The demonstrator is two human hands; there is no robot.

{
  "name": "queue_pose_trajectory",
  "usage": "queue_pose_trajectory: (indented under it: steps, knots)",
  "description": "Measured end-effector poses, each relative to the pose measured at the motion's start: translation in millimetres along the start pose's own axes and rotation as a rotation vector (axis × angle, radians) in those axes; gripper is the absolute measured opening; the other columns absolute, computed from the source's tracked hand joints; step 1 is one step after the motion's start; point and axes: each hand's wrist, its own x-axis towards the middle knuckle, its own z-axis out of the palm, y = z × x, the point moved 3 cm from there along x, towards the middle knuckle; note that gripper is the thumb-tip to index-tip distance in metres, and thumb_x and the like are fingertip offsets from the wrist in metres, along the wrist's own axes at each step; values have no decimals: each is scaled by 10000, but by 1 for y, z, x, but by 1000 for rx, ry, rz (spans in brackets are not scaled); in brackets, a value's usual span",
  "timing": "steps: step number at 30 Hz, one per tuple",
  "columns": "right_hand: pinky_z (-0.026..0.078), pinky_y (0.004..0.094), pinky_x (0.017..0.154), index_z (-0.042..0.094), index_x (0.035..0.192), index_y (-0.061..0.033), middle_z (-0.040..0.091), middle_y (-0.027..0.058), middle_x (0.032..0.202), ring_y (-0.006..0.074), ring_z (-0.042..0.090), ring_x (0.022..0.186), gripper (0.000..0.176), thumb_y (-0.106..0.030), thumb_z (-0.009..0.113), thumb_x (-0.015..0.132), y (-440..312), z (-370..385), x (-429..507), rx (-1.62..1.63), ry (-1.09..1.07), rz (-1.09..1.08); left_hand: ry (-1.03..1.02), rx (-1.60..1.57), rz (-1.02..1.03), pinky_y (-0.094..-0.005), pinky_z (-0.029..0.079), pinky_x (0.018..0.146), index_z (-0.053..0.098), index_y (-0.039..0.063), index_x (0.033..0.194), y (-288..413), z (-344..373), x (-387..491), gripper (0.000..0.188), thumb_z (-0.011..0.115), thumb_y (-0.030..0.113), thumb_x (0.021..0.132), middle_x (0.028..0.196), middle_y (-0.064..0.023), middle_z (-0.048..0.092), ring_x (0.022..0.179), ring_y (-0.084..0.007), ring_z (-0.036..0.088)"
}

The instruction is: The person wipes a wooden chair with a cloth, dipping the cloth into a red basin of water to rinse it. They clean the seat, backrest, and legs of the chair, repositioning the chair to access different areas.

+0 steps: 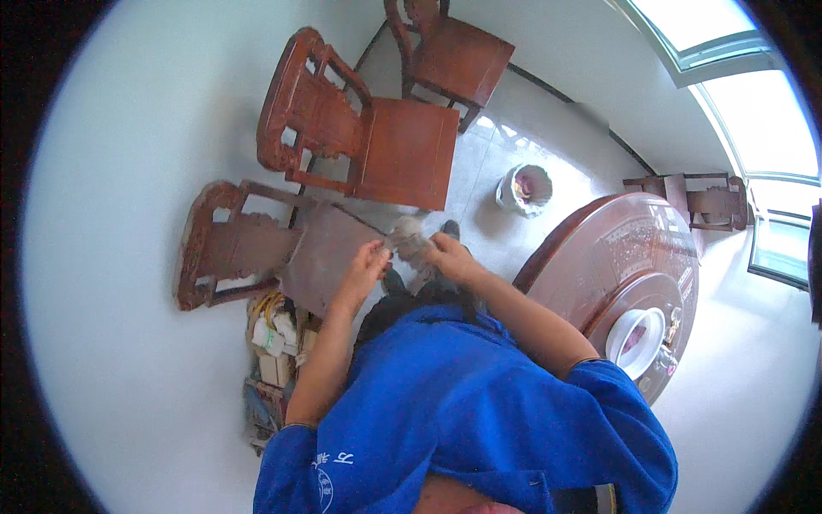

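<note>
My right hand (453,257) grips a bunched grey-beige cloth (411,239), which hangs in front of my body above the floor. At the cloth's left side is my left hand (371,266), its fingers curled; whether they pinch the cloth's edge I cannot tell. Just left of that hand stands a carved wooden chair (334,254) whose seat looks dull and greyish. Beyond it, a second carved chair (408,151) has a cleaner-looking reddish-brown seat. My dark shoes show below the cloth, partly hidden by it.
A third wooden chair (459,58) stands by the far wall. A lined waste bin (525,190) is on the tiled floor. To the right, a round wooden table (578,250) bears a white basin (654,321). Boxes and loose items (275,369) lie at lower left; another chair (716,202) stands behind the table.
</note>
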Motion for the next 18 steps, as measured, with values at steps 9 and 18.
queue_pose_trajectory:
  steps: [9, 18]
  knots:
    - [529, 432, 880, 626, 1210, 16, 704, 186, 1085, 276, 669, 1011, 464, -372, 648, 957, -34, -74, 106, -21, -431, -229, 228, -176, -23, -357, 465, 1035, 490, 7, 1457, 33, 37, 121, 574, 617, 372, 1032, 1349, -127, 593, 1211, -215, 575]
    - [520, 442, 953, 638, 1299, 4, 708, 186, 1179, 290, 670, 1087, 521, -410, 620, 983, -71, -233, 210, 296, -271, 1, 166, -145, -75, -341, 524, 892, 533, 18, 1366, 200, 124, 230, 449, 637, 299, 1033, 1189, -97, 643, 1058, -181, 613]
